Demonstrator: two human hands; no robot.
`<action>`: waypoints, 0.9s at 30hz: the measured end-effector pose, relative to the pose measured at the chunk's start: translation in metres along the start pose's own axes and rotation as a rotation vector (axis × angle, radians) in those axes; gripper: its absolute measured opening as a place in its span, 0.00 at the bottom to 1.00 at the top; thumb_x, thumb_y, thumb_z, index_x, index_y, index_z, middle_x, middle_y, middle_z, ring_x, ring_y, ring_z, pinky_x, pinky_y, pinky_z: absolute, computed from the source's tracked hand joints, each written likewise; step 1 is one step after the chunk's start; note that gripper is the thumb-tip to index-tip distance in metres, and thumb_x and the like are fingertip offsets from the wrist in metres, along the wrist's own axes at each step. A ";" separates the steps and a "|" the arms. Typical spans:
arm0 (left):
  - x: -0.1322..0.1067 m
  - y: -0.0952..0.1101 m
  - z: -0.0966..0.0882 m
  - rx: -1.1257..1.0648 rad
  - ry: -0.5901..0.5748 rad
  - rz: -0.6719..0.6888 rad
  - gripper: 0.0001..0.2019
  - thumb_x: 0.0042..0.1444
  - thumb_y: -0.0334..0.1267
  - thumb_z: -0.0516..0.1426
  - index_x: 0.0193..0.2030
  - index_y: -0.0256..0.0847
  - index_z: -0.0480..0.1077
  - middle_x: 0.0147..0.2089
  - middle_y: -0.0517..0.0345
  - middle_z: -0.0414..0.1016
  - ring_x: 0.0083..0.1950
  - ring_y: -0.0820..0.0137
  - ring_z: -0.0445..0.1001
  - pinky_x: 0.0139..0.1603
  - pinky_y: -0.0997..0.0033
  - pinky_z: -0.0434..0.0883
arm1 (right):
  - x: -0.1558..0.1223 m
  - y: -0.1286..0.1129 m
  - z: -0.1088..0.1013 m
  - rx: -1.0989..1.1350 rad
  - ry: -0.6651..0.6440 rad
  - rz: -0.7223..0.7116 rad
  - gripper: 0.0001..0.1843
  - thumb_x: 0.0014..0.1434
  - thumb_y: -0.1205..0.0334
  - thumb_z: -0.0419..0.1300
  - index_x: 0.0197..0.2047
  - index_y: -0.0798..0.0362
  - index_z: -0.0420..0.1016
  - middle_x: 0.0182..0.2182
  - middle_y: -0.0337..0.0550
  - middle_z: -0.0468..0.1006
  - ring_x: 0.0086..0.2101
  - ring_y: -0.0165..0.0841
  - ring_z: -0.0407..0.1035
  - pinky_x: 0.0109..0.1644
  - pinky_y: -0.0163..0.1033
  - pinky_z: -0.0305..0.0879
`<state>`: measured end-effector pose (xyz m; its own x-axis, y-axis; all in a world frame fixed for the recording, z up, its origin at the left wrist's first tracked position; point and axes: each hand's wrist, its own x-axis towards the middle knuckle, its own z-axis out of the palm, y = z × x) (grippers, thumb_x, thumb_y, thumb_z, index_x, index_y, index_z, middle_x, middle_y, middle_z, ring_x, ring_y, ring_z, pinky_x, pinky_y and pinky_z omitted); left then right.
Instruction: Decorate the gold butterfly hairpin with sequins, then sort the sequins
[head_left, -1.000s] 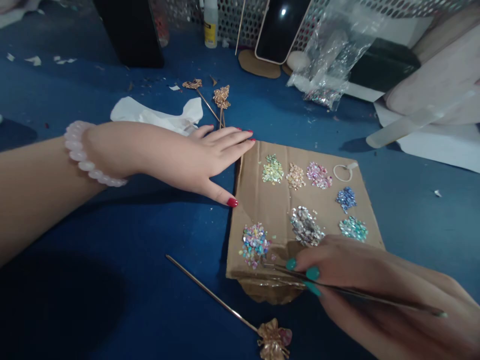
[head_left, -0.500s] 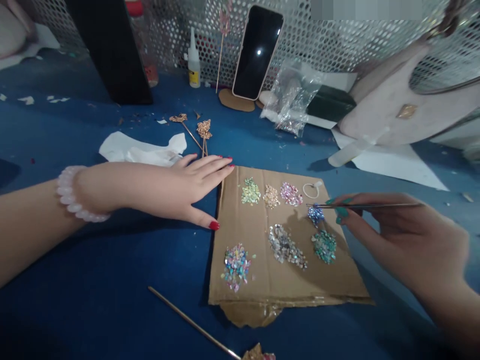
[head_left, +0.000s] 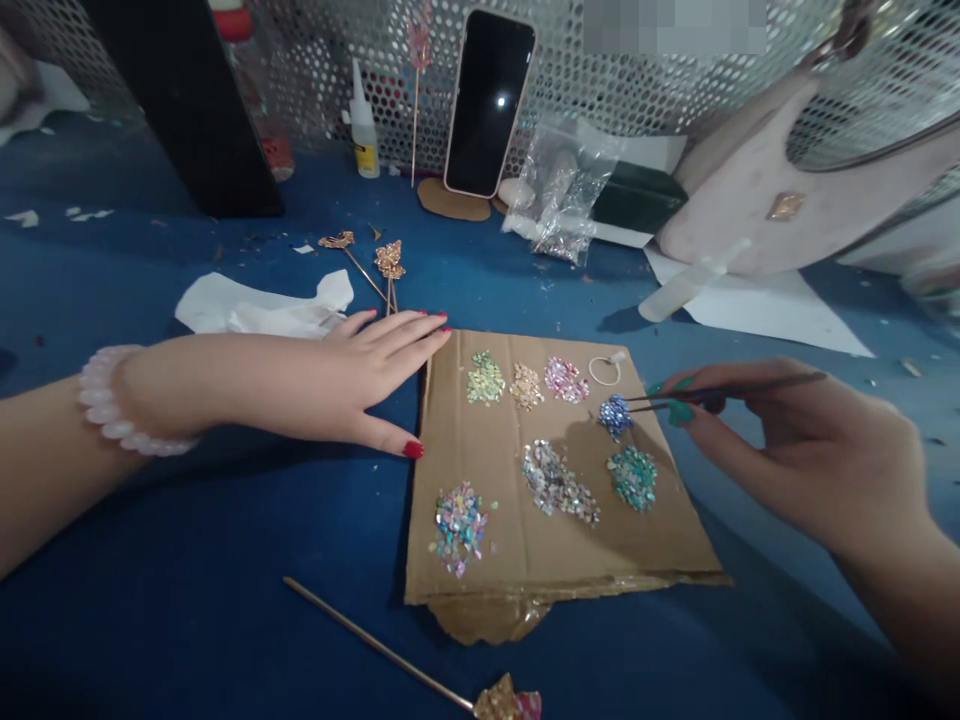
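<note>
My right hand (head_left: 810, 450) pinches a pair of dark tweezers (head_left: 739, 388); their tips are slightly apart at the small blue sequin pile (head_left: 615, 415). Under the pile lies a piece of brown cardboard (head_left: 480, 445). My left hand (head_left: 382, 375) rests flat with fingers stretched, its fingertips at the cardboard's upper left edge. Also on the cardboard are green (head_left: 486, 378), peach (head_left: 527, 386), pink (head_left: 566, 380), silver (head_left: 556, 482), teal (head_left: 632, 477) and multicoloured (head_left: 460, 528) sequin piles. A thin white ring (head_left: 604, 371) lies near its upper right corner.
A gold hairpin (head_left: 375, 642) lies in front, and gold flower hairpins (head_left: 389, 262) lie beyond my left hand beside white tissue (head_left: 255, 305). Farther back stand a glue bottle (head_left: 364, 130), a phone (head_left: 490, 105), a plastic bag (head_left: 559, 185) and a pale handbag (head_left: 739, 200).
The tweezers' tips have spread apart and now sit at the blue pile. The whole view has shifted slightly, and my left hand stays in place on the cardboard's edge.
</note>
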<state>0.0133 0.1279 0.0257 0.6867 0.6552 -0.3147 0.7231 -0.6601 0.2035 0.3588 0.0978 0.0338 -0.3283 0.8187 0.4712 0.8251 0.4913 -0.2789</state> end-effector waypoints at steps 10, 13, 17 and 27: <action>0.002 -0.002 0.008 0.008 0.024 -0.014 0.46 0.54 0.66 0.46 0.67 0.46 0.24 0.70 0.55 0.23 0.69 0.50 0.32 0.65 0.54 0.43 | -0.006 -0.035 -0.001 0.284 -0.150 -0.085 0.08 0.53 0.70 0.59 0.35 0.49 0.69 0.33 0.38 0.78 0.34 0.29 0.74 0.39 0.33 0.70; 0.003 0.006 0.005 0.001 0.021 -0.036 0.46 0.54 0.67 0.44 0.67 0.43 0.24 0.70 0.53 0.23 0.69 0.50 0.32 0.65 0.53 0.42 | -0.011 -0.048 0.001 0.414 -0.223 -0.130 0.08 0.53 0.70 0.58 0.36 0.48 0.68 0.31 0.36 0.78 0.34 0.28 0.75 0.40 0.31 0.71; 0.003 0.013 0.000 -0.004 -0.019 -0.067 0.47 0.53 0.68 0.43 0.67 0.41 0.24 0.70 0.52 0.22 0.69 0.49 0.30 0.65 0.52 0.40 | -0.016 -0.067 0.004 0.515 -0.322 -0.167 0.12 0.52 0.73 0.57 0.37 0.47 0.66 0.30 0.35 0.78 0.32 0.28 0.75 0.37 0.30 0.73; 0.005 0.013 0.002 0.020 -0.025 -0.071 0.48 0.53 0.68 0.44 0.67 0.40 0.23 0.70 0.52 0.21 0.69 0.51 0.28 0.66 0.50 0.37 | -0.012 -0.091 0.010 0.517 -0.339 -0.225 0.12 0.51 0.75 0.55 0.36 0.48 0.67 0.29 0.36 0.79 0.31 0.27 0.76 0.33 0.27 0.73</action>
<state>0.0257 0.1217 0.0251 0.6313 0.6915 -0.3510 0.7682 -0.6196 0.1610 0.2832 0.0468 0.0451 -0.6633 0.6861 0.2990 0.4198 0.6718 -0.6103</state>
